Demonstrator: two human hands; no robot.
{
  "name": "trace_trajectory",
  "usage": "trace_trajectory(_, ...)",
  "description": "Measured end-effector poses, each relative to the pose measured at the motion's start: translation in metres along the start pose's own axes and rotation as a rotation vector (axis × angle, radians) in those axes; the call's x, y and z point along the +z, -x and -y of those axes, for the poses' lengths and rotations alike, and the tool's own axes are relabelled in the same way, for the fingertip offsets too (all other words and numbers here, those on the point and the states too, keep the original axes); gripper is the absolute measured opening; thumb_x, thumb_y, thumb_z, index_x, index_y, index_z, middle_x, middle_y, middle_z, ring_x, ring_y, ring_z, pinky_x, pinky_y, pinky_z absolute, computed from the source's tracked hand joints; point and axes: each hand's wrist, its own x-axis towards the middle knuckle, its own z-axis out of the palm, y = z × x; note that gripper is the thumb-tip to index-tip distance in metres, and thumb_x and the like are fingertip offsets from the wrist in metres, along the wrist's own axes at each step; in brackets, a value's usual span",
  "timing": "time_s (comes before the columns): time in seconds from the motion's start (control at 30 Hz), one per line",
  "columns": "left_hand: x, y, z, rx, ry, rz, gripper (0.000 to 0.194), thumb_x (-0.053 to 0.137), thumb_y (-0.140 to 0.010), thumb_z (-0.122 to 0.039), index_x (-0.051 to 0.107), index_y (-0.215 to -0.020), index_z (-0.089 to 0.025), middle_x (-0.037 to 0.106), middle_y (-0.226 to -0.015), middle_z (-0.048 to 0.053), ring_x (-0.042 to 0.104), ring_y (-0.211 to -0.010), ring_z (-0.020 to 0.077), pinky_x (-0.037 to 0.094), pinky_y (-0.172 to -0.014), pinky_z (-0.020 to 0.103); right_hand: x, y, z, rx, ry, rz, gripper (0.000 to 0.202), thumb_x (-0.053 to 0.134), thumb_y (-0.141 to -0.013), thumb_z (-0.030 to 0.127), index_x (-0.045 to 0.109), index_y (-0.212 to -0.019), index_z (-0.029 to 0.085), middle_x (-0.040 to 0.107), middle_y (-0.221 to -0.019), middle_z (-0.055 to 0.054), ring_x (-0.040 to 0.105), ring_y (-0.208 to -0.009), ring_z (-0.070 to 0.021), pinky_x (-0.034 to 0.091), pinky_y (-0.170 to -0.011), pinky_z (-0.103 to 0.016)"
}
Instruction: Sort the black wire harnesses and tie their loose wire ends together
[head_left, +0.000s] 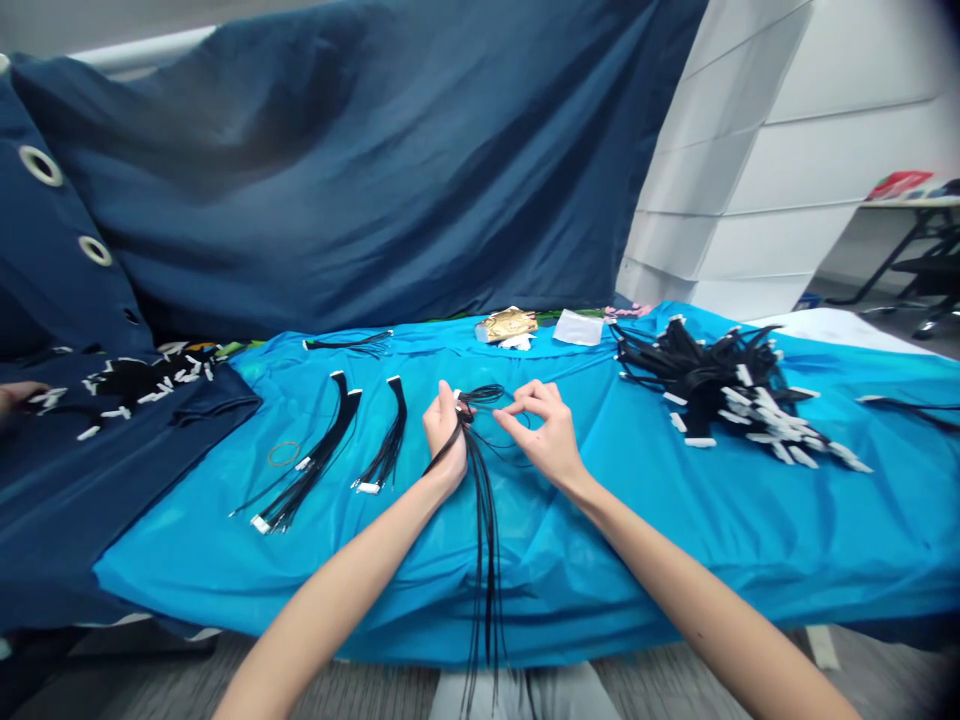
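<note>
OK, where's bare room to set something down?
The blue cloth is bare between the right hand and the big cable pile, and front left, beyond the loose cables' near ends. The left hand, holding black wires, is crowded.

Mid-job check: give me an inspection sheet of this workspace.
Surface: blue cloth, wrinkled.
Things: black wires in the left hand, strands hanging down.
Clutter: gold packet, white sheet, orange ring.
Hands: left closed on wires; right hand pinching beside them, its hold unclear.
Cables: loose bundles at left, tangled heap with white connectors at right.
Surroundings: dark blue curtain behind; another person's hand far left.
</note>
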Motion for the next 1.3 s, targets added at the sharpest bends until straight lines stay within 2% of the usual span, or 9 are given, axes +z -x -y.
trace_trajectory(0.2,0.0012,-0.0001,0.0013,0.058,0.020,-0.023,0.050,0.040,-0.079,-0.059,0.046,-0.056,-0.014,0.049,-0.051,0.001,0.046,-0.048,0.0102,0.034,-0.048,0.022,0.0015,0.0014,0.0010,0.003,-0.027,0.004,0.016,0.060,-0.075,0.027,0.060,-0.061,0.018,0.049,-0.071,-0.001,0.043,-0.076,-0.0144,0.035,-0.074,-0.030)
trace_trajectory(0.57,-0.0010,-0.0014,0.0033,0.103,-0.037,-0.039,0.050,0.036,-0.082,-0.057,0.050,-0.058,-0.015,0.053,-0.054,0.002,0.046,-0.048,0.0095,0.034,-0.048,0.021,0.0041,0.0037,0.0052,-0.028,-0.039,-0.024,0.017,0.059,-0.074,0.024,0.058,-0.059,0.017,0.048,-0.070,-0.001,0.043,-0.074,-0.0135,0.035,-0.073,-0.029)
trace_trajectory(1.0,-0.0023,-0.0004,0.0013,0.145,-0.077,-0.039,0.053,0.035,-0.080,-0.060,0.052,-0.059,-0.014,0.054,-0.055,0.004,0.046,-0.049,0.0108,0.035,-0.049,0.022,0.0067,0.0038,0.0038,0.089,-0.138,-0.015,0.019,0.060,-0.073,0.027,0.057,-0.057,0.017,0.047,-0.070,0.000,0.045,-0.074,-0.0129,0.035,-0.077,-0.030)
trace_trajectory(1.3,-0.0027,0.0034,-0.0020,0.179,-0.139,-0.032,0.050,0.034,-0.083,-0.055,0.049,-0.056,-0.016,0.052,-0.055,0.003,0.045,-0.050,0.0121,0.035,-0.051,0.025,0.0085,0.0029,0.0030,0.159,-0.226,0.004,0.019,0.062,-0.071,0.027,0.058,-0.055,0.017,0.047,-0.068,0.000,0.045,-0.072,-0.0125,0.033,-0.076,-0.031)
